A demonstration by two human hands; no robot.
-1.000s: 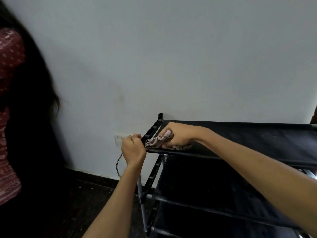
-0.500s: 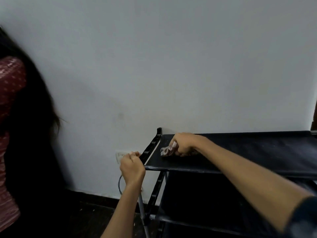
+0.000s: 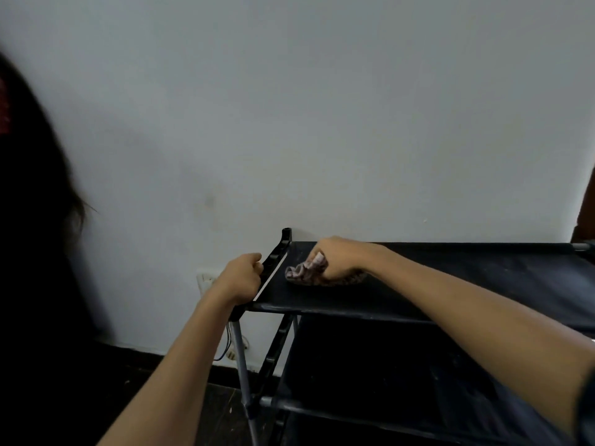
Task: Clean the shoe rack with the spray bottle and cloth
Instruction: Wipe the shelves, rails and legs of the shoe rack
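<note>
A black shoe rack [image 3: 450,284] with fabric shelves stands against the white wall, filling the lower right. My right hand [image 3: 338,260] grips a crumpled patterned cloth [image 3: 304,272] and presses it on the top shelf near its left end. My left hand [image 3: 243,276] curls round the black side rail [image 3: 277,255] at the rack's left edge. No spray bottle is in view.
Another person with long dark hair [image 3: 35,220] stands close at the left edge. A white wall socket [image 3: 204,278] with a dangling cable sits behind my left hand. Lower shelves [image 3: 370,365] and a grey metal leg [image 3: 243,375] show below; dark floor beneath.
My right hand has slid the cloth from the shelf's front left corner back toward the wall side. My left hand has kept its hold on the side rail. The camera tilted upward.
</note>
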